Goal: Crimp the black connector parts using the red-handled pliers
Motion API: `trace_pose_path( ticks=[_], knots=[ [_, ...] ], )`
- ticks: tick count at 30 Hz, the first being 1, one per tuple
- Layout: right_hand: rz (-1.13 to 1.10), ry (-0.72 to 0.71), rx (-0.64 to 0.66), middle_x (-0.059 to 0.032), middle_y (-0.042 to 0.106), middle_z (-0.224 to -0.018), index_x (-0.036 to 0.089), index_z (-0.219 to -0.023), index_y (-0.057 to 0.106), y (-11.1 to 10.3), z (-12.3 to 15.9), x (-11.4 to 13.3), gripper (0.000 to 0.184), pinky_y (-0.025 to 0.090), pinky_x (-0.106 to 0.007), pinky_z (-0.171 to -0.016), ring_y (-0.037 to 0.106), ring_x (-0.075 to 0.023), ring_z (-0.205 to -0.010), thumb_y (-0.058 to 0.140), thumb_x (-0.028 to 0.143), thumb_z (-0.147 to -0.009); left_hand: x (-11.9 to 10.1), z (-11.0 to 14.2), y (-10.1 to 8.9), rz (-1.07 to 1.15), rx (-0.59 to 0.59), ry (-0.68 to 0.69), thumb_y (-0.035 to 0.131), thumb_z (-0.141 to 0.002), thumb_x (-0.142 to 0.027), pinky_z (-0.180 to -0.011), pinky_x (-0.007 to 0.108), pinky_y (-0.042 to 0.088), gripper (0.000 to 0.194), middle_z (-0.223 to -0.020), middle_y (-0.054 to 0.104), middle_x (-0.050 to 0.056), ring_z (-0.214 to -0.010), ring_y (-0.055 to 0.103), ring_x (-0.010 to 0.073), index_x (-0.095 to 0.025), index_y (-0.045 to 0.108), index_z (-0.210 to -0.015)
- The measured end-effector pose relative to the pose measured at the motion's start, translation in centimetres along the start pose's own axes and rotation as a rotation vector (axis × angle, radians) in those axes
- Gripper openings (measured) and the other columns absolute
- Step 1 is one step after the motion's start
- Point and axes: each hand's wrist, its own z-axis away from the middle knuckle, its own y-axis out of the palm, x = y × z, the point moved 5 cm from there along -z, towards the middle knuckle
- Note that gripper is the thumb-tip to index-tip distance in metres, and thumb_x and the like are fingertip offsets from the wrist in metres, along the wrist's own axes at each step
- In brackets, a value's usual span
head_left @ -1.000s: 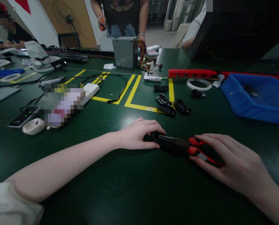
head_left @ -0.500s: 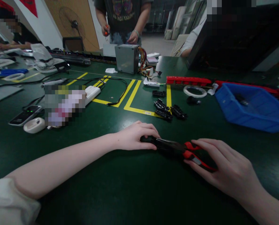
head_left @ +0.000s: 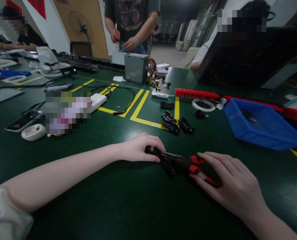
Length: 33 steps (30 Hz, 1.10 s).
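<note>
My left hand (head_left: 143,148) is closed around one end of a black plastic part (head_left: 167,165), its fingers and thumb curled over it just above the green tabletop. My right hand (head_left: 232,180) grips the red handles of a pair of pliers (head_left: 194,166), which point left. The pliers' jaws touch or lie right beside the black part near my left fingertips; whether they bite on it is too dark to tell. Beyond my hands, several similar black plastic parts (head_left: 170,124) lie around a yellow tape corner.
A blue bin (head_left: 270,140) with small dark items stands at right. A tape roll (head_left: 203,105) and a red strip (head_left: 197,94) lie behind. Further back is a metal power supply box (head_left: 136,68), with a person holding an orange-handled tool. Phone-like devices and cables lie at left.
Both hands and the pliers have shifted slightly left in view. The black part between them is now tilted, its lower end showing below the pliers' jaws.
</note>
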Motion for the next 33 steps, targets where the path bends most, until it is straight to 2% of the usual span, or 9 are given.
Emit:
trace_pose_path(
  ticks=[3,6,9,15,19,23,27,30,33],
  knots=[
    [0.026,-0.014,-0.01,-0.0136,0.067,-0.104,0.013,-0.12,0.057,0.0,-0.1,0.0,0.043,0.047,-0.042,-0.08,0.063,-0.0265,-0.091,0.063,0.038,-0.085,0.0,0.0,0.0,0.043,-0.023,-0.001,0.064,-0.086,-0.016,-0.08,0.029,0.049,0.021,-0.12,0.063,0.008,-0.089,0.061,0.015,-0.017,0.067,-0.107],
    [0.036,-0.004,-0.034,-0.013,0.066,-0.104,0.016,-0.122,0.055,-0.3,-0.1,0.0,0.044,0.045,-0.045,-0.083,0.062,-0.0281,-0.093,0.064,0.037,-0.084,-0.1,0.1,-0.1,0.103,-0.066,-0.015,0.056,-0.085,-0.006,-0.079,0.028,0.051,0.034,-0.13,0.056,0.01,-0.095,0.061,0.0155,-0.017,0.064,-0.117],
    [0.056,0.035,-0.082,-0.0151,0.063,-0.107,0.016,-0.127,0.052,-0.7,0.0,0.0,0.046,0.045,-0.044,-0.081,0.06,-0.0299,-0.095,0.062,0.034,-0.085,-0.2,0.2,-0.3,0.119,-0.116,-0.036,0.054,-0.087,-0.007,-0.079,0.028,0.052,0.042,-0.13,0.054,0.011,-0.091,0.061,0.0144,-0.018,0.057,-0.127],
    [0.201,0.135,-0.15,-0.0165,0.061,-0.106,0.015,-0.121,0.053,-1.4,0.4,-0.7,0.044,0.043,-0.042,-0.074,0.06,-0.0314,-0.092,0.064,0.035,-0.084,-0.8,0.3,-0.4,-0.037,-0.146,-0.097,0.058,-0.093,-0.032,-0.082,0.032,0.051,0.038,-0.126,0.057,0.01,-0.092,0.062,0.0174,-0.019,0.056,-0.128],
    [0.351,0.103,-0.108,-0.0151,0.064,-0.097,0.012,-0.107,0.059,-1.4,0.5,-1.6,0.033,0.042,-0.038,-0.068,0.061,-0.0265,-0.081,0.066,0.035,-0.085,-1.9,0.5,0.4,-0.292,-0.12,-0.171,0.063,-0.084,-0.057,-0.098,0.044,0.043,0.062,-0.132,0.056,0.009,-0.115,0.055,0.0279,-0.02,0.051,-0.133],
    [0.431,0.026,0.001,-0.0095,0.066,-0.087,0.012,-0.1,0.064,-0.7,0.5,-2.0,0.021,0.038,-0.035,-0.062,0.059,-0.021,-0.071,0.061,0.029,-0.089,-2.6,0.8,1.4,-0.391,-0.151,-0.228,0.062,-0.075,-0.073,-0.102,0.048,0.039,0.092,-0.139,0.052,0.013,-0.122,0.05,0.0321,-0.017,0.039,-0.143],
    [0.275,0.082,0.059,-0.0099,0.065,-0.096,0.014,-0.1,0.064,0.0,0.5,-2.2,0.021,0.041,-0.033,-0.061,0.059,-0.0191,-0.073,0.053,0.029,-0.092,-2.5,0.9,1.9,-0.429,-0.144,-0.221,0.062,-0.077,-0.067,-0.102,0.047,0.038,0.091,-0.14,0.05,0.014,-0.121,0.049,0.0316,-0.015,0.034,-0.146],
    [0.134,0.142,0.06,-0.0132,0.063,-0.105,0.015,-0.098,0.063,0.6,0.5,-2.8,0.025,0.046,-0.039,-0.073,0.06,-0.0259,-0.09,0.052,0.037,-0.091,-2.2,0.8,1.9,-0.429,-0.119,-0.2,0.062,-0.083,-0.054,-0.1,0.045,0.039,0.079,-0.137,0.053,0.013,-0.117,0.051,0.0298,-0.015,0.035,-0.146],
    [0.043,0.251,0.076,-0.0142,0.062,-0.114,0.017,-0.113,0.058,1.6,0.9,-4.1,0.039,0.046,-0.046,-0.085,0.059,-0.0312,-0.106,0.052,0.047,-0.089,-2.3,0.7,1.9,-0.428,-0.087,-0.159,0.059,-0.086,-0.04,-0.099,0.044,0.04,0.068,-0.136,0.056,0.011,-0.114,0.052,0.0284,-0.016,0.035,-0.145]
  ],
)
